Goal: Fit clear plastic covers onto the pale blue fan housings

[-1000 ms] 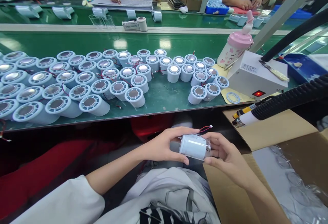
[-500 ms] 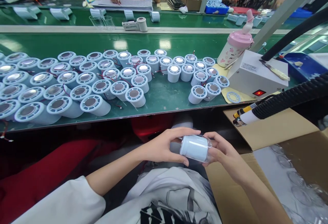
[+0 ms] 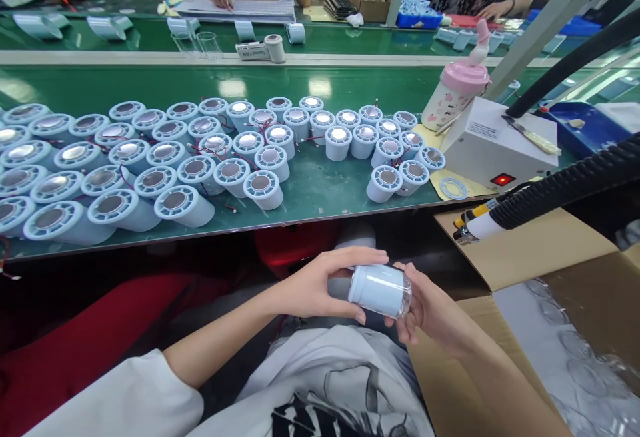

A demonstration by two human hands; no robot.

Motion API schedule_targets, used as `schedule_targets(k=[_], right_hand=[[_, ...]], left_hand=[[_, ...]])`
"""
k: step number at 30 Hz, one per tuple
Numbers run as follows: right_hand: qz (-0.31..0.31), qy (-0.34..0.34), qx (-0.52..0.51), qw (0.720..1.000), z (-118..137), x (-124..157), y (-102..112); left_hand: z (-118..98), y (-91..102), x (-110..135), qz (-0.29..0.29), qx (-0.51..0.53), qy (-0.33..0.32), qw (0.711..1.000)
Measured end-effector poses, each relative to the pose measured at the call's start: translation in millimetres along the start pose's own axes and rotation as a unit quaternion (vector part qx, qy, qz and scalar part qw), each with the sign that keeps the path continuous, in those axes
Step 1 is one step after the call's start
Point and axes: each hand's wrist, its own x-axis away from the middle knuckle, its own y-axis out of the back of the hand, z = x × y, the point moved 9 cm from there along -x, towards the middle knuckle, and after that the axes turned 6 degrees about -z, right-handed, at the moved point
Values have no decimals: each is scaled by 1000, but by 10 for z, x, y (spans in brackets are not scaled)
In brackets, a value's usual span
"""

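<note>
Over my lap, a light-blue plastic cylinder [image 3: 376, 288] lies tilted on its side between my hands. A clear plastic cup [image 3: 407, 294] is around it, its end showing at the right. My left hand [image 3: 330, 284] grips the cylinder's left end, thumb below and fingers above. At the other end, my right hand [image 3: 425, 304] has its fingers curled against the clear cup; some fingertips are hidden behind it. On the green bench beyond stand several similar light-blue cylinders [image 3: 185, 206], with round metallic discs on top and thin red and black wires.
A white box with a red switch [image 3: 475, 144] and a pink-lidded bottle [image 3: 455, 94] stand at the right. A black corrugated hose [image 3: 565, 184] hangs above an open carton [image 3: 530, 250] holding clear cups [image 3: 585, 364]. Two people sit across the bench.
My right hand has shifted its hold, its fingers now lower around the clear cup's end, which shows more. The left hand keeps its grip. The view has shifted slightly.
</note>
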Motion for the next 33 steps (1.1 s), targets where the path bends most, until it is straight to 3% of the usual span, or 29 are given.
schedule_targets(k=[5,11,13,15,16,18,20,21,22,25,26,29,33], right_hand=[[12,-83,-42,996,-105,-2,-56],[42,-123,-24,991,-217,3,-90],[32,-39,27,998,-132,-28,-31],[-13,129,108,986,106,-8,69],[-40,221,161,961,243,50,104],[-71,373,273,884,446,219,79],[-67,447,345,823,515,334,1],[-61,451,351,819,519,346,-13],[-54,435,331,836,512,328,-3],[-21,314,166,935,400,191,66],[-6,276,109,955,355,159,68],[15,213,30,977,269,119,72],[-4,163,45,986,163,51,124]], left_hand=[[3,-7,5,0,0,-12,1000],[27,-31,20,-15,-11,33,999],[63,-24,32,-29,4,72,997],[114,-19,47,-39,38,114,992],[135,-19,54,-41,59,130,989],[171,-26,64,-37,96,155,983],[197,-43,71,-22,113,173,978],[198,-49,72,-14,113,177,978],[189,-48,70,-9,107,175,979],[104,-12,47,-14,85,138,987],[80,-7,42,-13,84,128,988],[95,-48,52,4,116,136,984],[246,-124,83,14,176,175,969]])
